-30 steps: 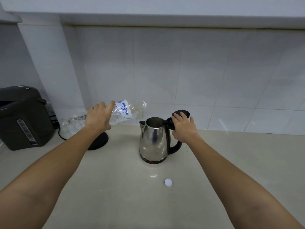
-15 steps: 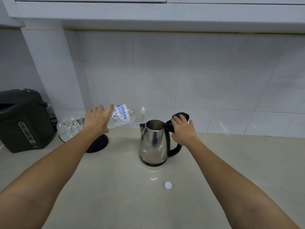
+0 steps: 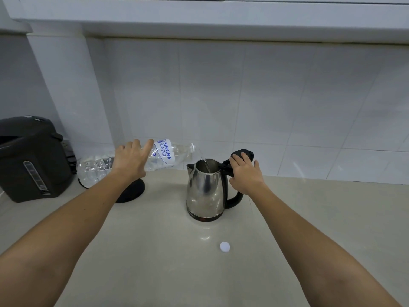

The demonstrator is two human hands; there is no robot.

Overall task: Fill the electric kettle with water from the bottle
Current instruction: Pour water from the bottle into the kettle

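Observation:
A steel electric kettle [image 3: 204,191] with a black handle stands on the counter, its black lid [image 3: 242,154] tipped back and open. My right hand [image 3: 245,173] rests on the lid and the top of the handle, holding them. My left hand [image 3: 130,161] grips a clear plastic water bottle [image 3: 164,157] lying almost level, neck pointing right above the kettle's mouth. A thin stream of water [image 3: 204,162] falls from the neck into the kettle.
The bottle's white cap [image 3: 224,247] lies on the counter in front of the kettle. The kettle's black round base [image 3: 132,191] sits to the left under my forearm. A dark hot-water dispenser [image 3: 33,160] stands at far left. A tiled wall runs behind.
The bottle has tipped a little further toward the kettle and water now streams from its neck into the opening. My right hand stays on the lid.

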